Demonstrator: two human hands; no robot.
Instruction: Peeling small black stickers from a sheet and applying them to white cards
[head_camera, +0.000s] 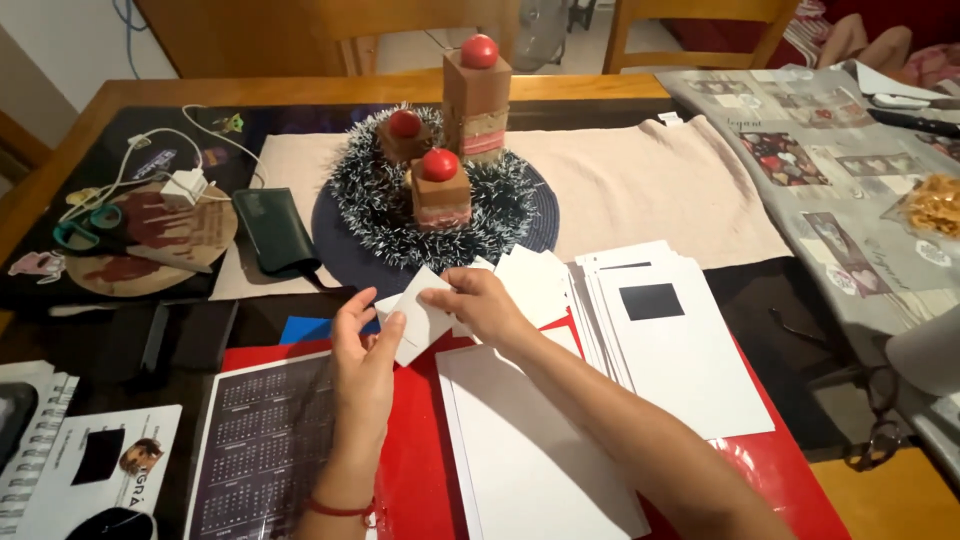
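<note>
A small white card (420, 318) is held between both of my hands above the red sheet (415, 440). My left hand (362, 352) pinches its lower left edge, and my right hand (478, 302) grips its upper right corner. Beneath and behind the hands lies a fanned stack of white cards (660, 340), one showing a black square (651, 300). A larger white sheet (530, 450) rests on the red sheet under my right forearm. A dark calendar sheet (262, 440) lies left of my left wrist.
A centrepiece of brown blocks with red balls (460, 130) sits in a tinsel ring (370, 200) on a beige runner (640, 190). A dark green pouch (275, 232), scissors (85, 225), a white charger (185, 185) and printed papers (95, 465) lie left. A patterned cloth (830, 190) covers the right.
</note>
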